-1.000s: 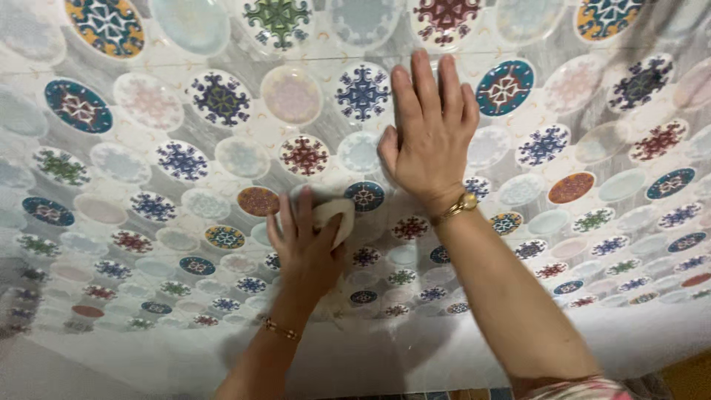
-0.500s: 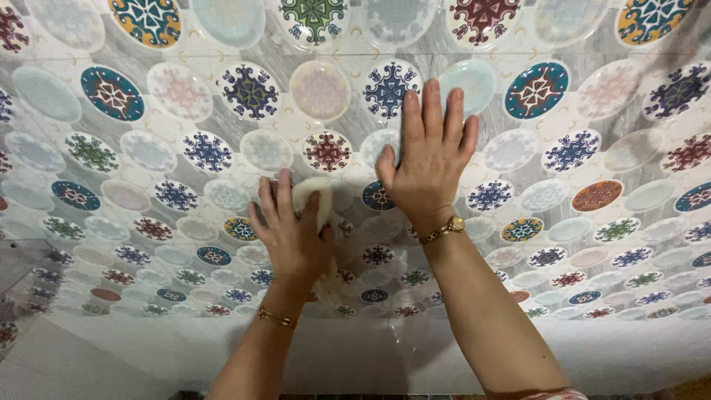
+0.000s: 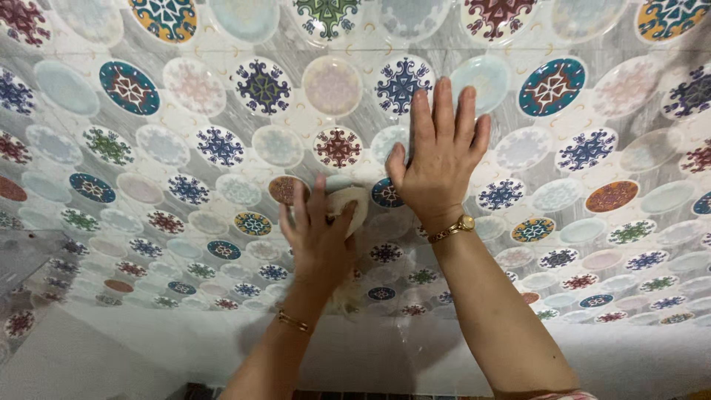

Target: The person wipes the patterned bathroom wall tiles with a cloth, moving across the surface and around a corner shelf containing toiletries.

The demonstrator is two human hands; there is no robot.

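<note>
Wiping in progress on patterned tile wall (image 3: 148, 133), covered in round plate-like motifs of many colours. Judged part-way: no visible difference between wiped and unwiped tiles, so extent done cannot be told. Left hand (image 3: 318, 233): fingers closed around pale sponge (image 3: 354, 204), pressing it against the tiles just below centre, arm reaching up from below, thin bracelet (image 3: 294, 321) at wrist. Right hand (image 3: 441, 155): open, fingers spread flat on wall, just beside the sponge, bracing; gold wristwatch (image 3: 455, 226) on wrist.
</note>
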